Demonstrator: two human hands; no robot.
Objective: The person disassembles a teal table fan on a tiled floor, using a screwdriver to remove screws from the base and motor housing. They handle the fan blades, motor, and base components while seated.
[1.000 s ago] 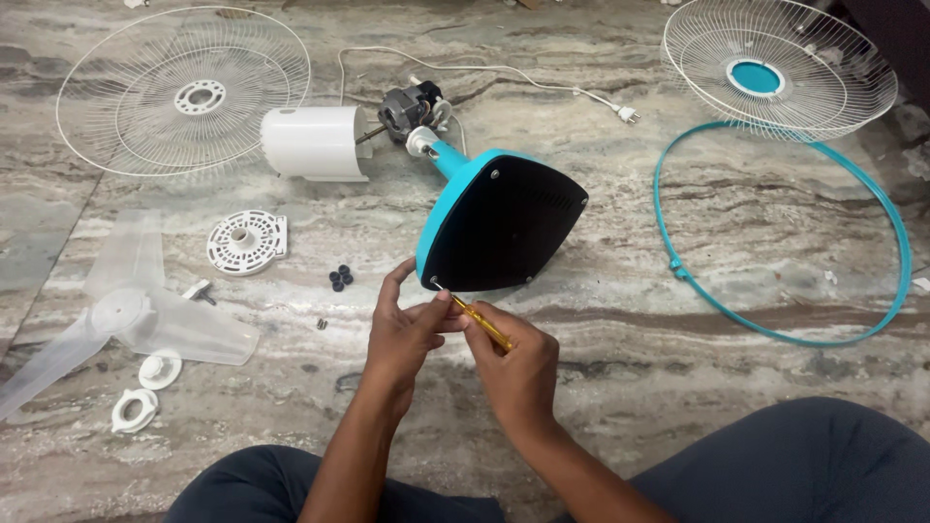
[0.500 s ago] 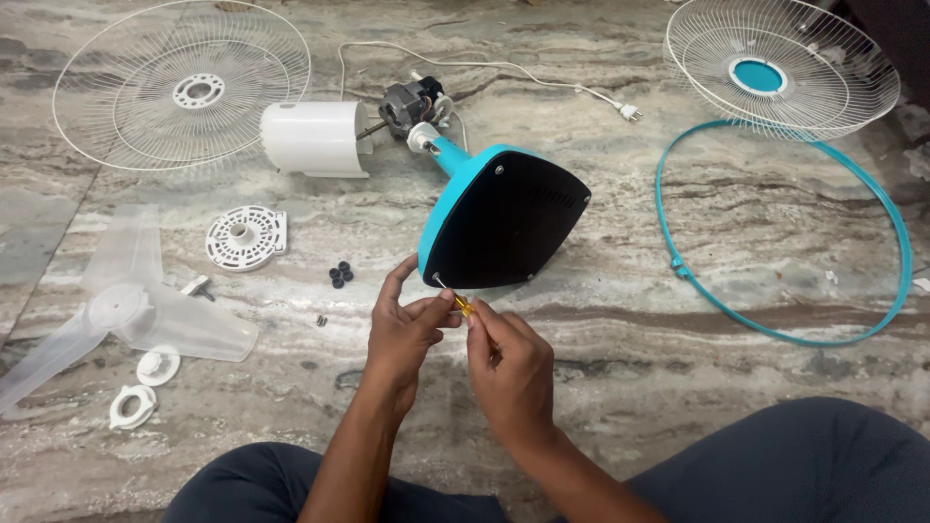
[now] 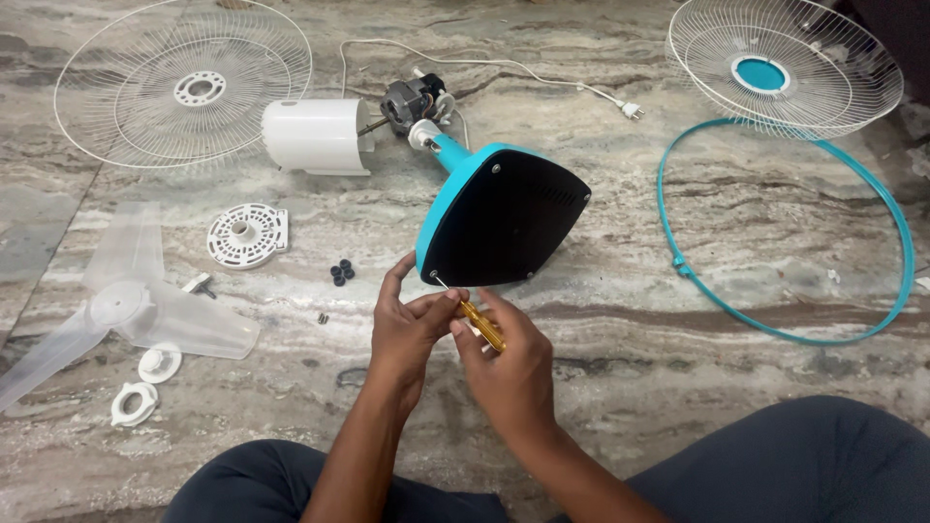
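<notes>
With the right hand [image 3: 509, 373] fingers clenched on the yellow screwdriver [image 3: 480, 324] and the left hand [image 3: 407, 324] pinching its shaft, keep the tip square in the fan base [image 3: 504, 218] screw just beyond the fingertips.

Two white wire fan grilles [image 3: 184, 87] [image 3: 785, 68], one teal ring [image 3: 785, 232], one clear blade [image 3: 126, 305], one screwdriver [image 3: 480, 324], two hands [image 3: 412, 334] [image 3: 509, 373].

Fan base [image 3: 504, 218]: matt black plastic underside, glossy teal plastic rim. Screwdriver [image 3: 475, 318]: translucent yellow plastic handle, thin metal shaft. Motor cover [image 3: 315, 136]: smooth white plastic. Grilles [image 3: 184, 87]: white wire. Blade [image 3: 136, 300]: clear plastic. Floor [image 3: 620, 320]: polished veined stone.
</notes>
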